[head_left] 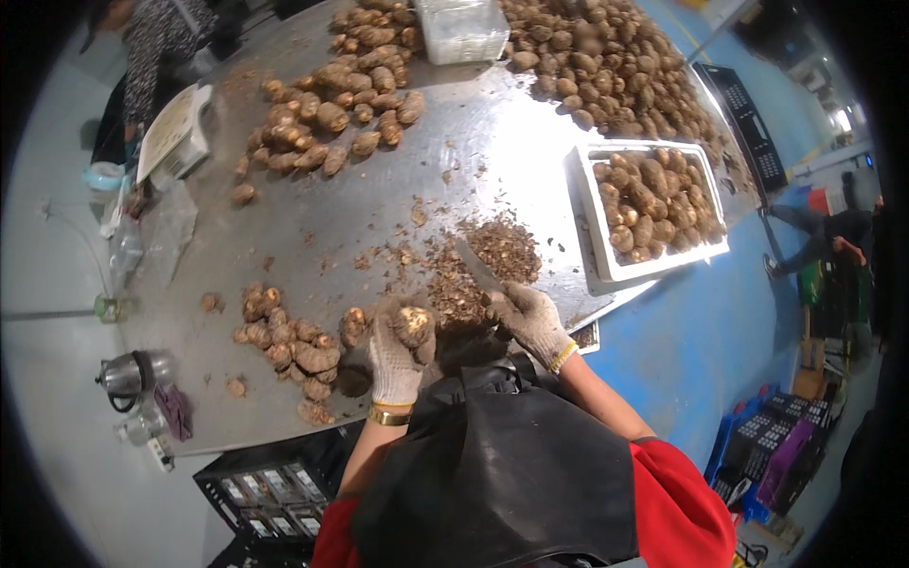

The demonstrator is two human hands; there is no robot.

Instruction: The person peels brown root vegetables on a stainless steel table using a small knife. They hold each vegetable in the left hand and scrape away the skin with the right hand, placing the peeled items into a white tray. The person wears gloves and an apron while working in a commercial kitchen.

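My left hand point(388, 365), in a dirt-stained knit glove, is closed round a brown taro point(415, 324) with a pale cut patch facing up. In my gloved right hand point(532, 320) is a knife point(478, 267), its blade pointing up and left over a heap of peel scraps point(507, 248). Blade and taro are apart. Just left of my left hand another taro point(353, 327) lies on the metal table point(312, 210). Beyond it sits a small clump of taros point(295, 343).
A white foam box point(589, 227) full of taros stands at the table's right edge. Larger taro piles point(331, 114) point(606, 66) flank clear plastic trays point(464, 33) at the back. A scale point(177, 137) and kettle point(123, 377) are left. People point(156, 62) point(833, 237) stand on both sides.
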